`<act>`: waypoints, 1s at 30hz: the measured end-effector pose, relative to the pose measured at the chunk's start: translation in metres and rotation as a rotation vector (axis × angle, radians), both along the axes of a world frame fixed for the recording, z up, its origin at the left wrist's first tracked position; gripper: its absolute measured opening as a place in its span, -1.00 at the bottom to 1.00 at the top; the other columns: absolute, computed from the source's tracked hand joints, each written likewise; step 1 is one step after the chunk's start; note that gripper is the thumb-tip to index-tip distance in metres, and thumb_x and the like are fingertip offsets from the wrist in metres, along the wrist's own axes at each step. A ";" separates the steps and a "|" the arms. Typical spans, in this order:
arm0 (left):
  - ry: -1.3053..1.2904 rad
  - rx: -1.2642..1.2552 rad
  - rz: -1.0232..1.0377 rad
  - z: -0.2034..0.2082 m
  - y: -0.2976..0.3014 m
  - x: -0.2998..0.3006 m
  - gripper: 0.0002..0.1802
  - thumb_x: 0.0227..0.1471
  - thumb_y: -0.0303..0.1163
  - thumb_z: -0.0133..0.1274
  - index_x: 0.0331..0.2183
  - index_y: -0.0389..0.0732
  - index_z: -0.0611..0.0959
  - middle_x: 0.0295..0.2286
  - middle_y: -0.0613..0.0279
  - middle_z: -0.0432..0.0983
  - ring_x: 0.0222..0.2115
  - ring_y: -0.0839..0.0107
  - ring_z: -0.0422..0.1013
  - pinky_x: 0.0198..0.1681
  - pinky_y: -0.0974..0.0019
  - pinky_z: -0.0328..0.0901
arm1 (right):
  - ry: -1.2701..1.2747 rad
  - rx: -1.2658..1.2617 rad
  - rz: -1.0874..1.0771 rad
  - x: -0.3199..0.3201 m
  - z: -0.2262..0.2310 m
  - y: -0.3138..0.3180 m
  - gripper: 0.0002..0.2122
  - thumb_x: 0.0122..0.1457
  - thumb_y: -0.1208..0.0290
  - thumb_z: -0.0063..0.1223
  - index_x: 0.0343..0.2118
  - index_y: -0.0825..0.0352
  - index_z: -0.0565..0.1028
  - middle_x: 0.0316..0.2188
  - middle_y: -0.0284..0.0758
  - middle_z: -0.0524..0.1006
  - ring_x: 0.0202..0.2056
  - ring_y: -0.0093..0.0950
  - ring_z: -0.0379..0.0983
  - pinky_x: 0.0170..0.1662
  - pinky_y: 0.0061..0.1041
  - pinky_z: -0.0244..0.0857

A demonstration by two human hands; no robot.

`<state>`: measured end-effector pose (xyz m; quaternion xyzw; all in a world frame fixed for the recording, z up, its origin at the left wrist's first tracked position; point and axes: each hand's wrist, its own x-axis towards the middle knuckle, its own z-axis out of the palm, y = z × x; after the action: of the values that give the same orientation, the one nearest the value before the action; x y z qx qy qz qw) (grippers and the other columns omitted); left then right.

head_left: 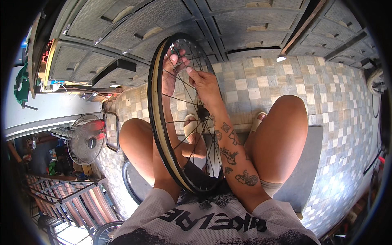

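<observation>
A bicycle wheel (pixel 154 94) stands upright between my knees, its lower edge against my lap. It has a black rim with a tan strip round the rim bed, thin black spokes and a black hub (pixel 203 112); no tyre is on it. My left hand (pixel 169 73) reaches up behind the spokes near the upper rim, thumb and fingers curled. Close beside it, my right hand (pixel 205 85) is closed in a pinch, thumb uppermost, among the upper spokes. What the fingertips hold, perhaps a spoke, is too small to make out. My right forearm passes across the wheel's side near the hub.
Grey drawer cabinets (pixel 257 30) line the far side, one drawer (pixel 114 70) partly pulled out. A fan (pixel 86 141) and a metal rack (pixel 77 200) stand left. A tyre (pixel 127 179) lies by my left leg. Beneath me is a grey mat (pixel 306 163) on checkered flooring.
</observation>
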<state>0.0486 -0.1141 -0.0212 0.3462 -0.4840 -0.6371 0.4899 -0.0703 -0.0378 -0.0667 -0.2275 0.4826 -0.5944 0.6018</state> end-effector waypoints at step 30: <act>0.022 -0.010 0.129 -0.011 0.005 -0.018 -0.67 0.34 -0.20 0.15 -0.10 -0.27 0.53 -0.32 0.23 0.48 -0.37 0.52 0.37 -0.28 0.37 0.33 | 0.012 -0.048 -0.051 0.014 -0.011 -0.003 -0.58 0.34 0.14 0.27 -0.54 0.41 0.58 -0.60 -0.50 0.42 -0.51 -0.66 0.20 -0.39 -0.58 0.09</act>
<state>0.0309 -0.1091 -0.0323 0.3671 -0.4585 -0.6056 0.5368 -0.0563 -0.0405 -0.0773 -0.2332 0.4775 -0.6197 0.5776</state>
